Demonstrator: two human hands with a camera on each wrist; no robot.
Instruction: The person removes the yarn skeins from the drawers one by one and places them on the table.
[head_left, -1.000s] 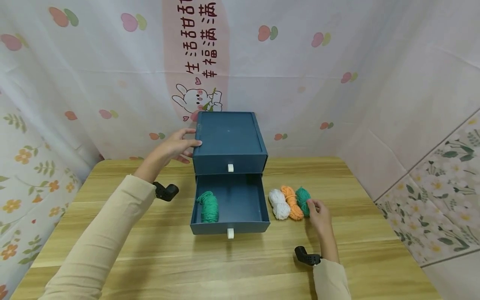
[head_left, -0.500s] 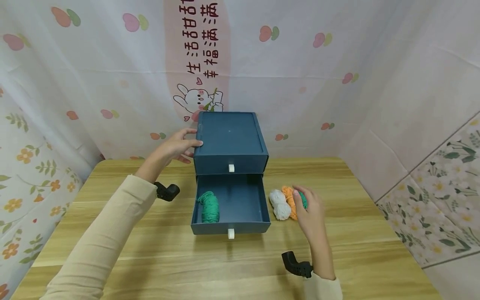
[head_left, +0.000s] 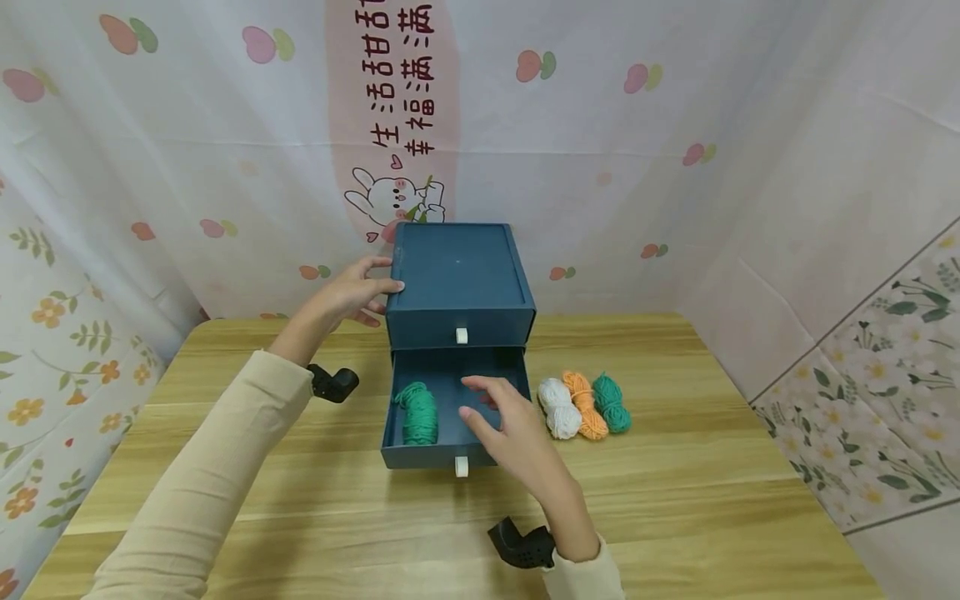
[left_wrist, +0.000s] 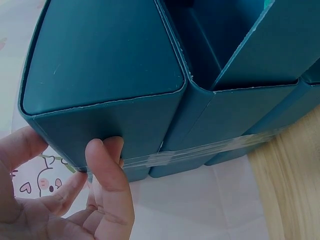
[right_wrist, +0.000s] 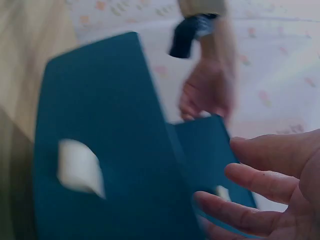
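Observation:
A dark blue drawer cabinet (head_left: pixel 457 265) stands on the table with its lower drawer (head_left: pixel 480 392) pulled out. In that drawer, at the left, lies a green skein of yarn (head_left: pixel 420 414). My left hand (head_left: pixel 352 292) rests against the cabinet's left side, its fingers spread and touching the wall and top edge, as the left wrist view shows. Over the right part of the open drawer hovers my right hand (head_left: pixel 513 425), fingers apart and nothing held. To the right of the drawer lie a white skein (head_left: pixel 559 408), an orange skein (head_left: pixel 585 406) and a second green skein (head_left: pixel 611 403).
White pull tabs mark the upper drawer front (head_left: pixel 461 336) and the open drawer's front (head_left: pixel 461 466). Clear tape (left_wrist: pixel 200 151) runs across the cabinet's side. A patterned curtain (head_left: pixel 600 167) hangs behind the wooden table (head_left: pixel 712 467).
My right hand has let go of the green skein at the far right and moved left, passing over the skeins to the open drawer. My left hand stays on the cabinet.

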